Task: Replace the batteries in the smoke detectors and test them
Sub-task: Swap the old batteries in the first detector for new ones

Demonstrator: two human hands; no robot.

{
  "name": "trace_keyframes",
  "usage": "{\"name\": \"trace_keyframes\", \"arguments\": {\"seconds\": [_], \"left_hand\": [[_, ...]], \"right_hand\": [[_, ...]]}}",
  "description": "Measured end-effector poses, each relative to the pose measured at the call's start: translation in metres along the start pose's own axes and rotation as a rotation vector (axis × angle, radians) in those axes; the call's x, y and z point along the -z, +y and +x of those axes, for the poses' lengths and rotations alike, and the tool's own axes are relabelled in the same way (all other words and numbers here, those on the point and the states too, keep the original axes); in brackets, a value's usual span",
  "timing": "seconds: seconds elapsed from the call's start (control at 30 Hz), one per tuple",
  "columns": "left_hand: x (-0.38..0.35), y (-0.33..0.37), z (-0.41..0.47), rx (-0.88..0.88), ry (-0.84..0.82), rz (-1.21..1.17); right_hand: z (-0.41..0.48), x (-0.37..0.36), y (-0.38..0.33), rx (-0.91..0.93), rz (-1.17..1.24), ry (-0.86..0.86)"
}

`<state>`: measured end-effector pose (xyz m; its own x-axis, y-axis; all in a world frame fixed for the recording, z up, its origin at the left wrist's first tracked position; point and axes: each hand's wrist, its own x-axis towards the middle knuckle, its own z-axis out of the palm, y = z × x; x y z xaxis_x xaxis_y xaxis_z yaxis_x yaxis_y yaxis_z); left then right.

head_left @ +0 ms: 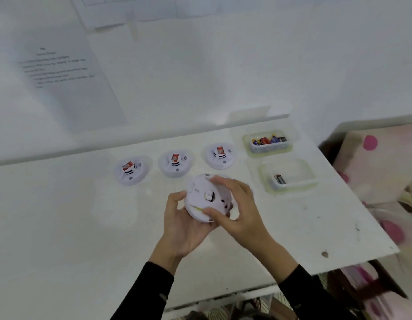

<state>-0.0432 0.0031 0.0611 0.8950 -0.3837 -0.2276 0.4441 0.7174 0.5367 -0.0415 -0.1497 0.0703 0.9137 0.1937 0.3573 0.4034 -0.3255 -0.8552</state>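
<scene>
Both hands, left (184, 224) and right (237, 209), grasp smoke detector (205, 197) above white table (62, 215) mid-front; bare tabletop left, table edge right past two tubs (268, 144).

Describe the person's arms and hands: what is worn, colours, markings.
The left hand and right hand are bare, with no gloves, rings or watch showing. The left sleeve and right sleeve are long, black and reach the wrists. The left one bears a small greyish mark.
</scene>
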Motion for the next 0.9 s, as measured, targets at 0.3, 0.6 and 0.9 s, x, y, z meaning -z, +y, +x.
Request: {"name": "trace_keyframes", "arguments": {"seconds": [0.3, 0.6, 0.9], "left_hand": [[-0.048, -0.05, 0.054, -0.002, 0.131, 0.095], [-0.079, -0.081, 0.086, -0.001, 0.111, 0.024], [-0.069, -0.081, 0.11, -0.132, 0.189, 0.002]], "right_hand": [[0.004, 0.076, 0.034, 0.072, -0.148, 0.014], [0.011, 0.128, 0.058, 0.107, -0.139, -0.087], [0.012, 0.159, 0.071, 0.126, 0.014, -0.045]]}}
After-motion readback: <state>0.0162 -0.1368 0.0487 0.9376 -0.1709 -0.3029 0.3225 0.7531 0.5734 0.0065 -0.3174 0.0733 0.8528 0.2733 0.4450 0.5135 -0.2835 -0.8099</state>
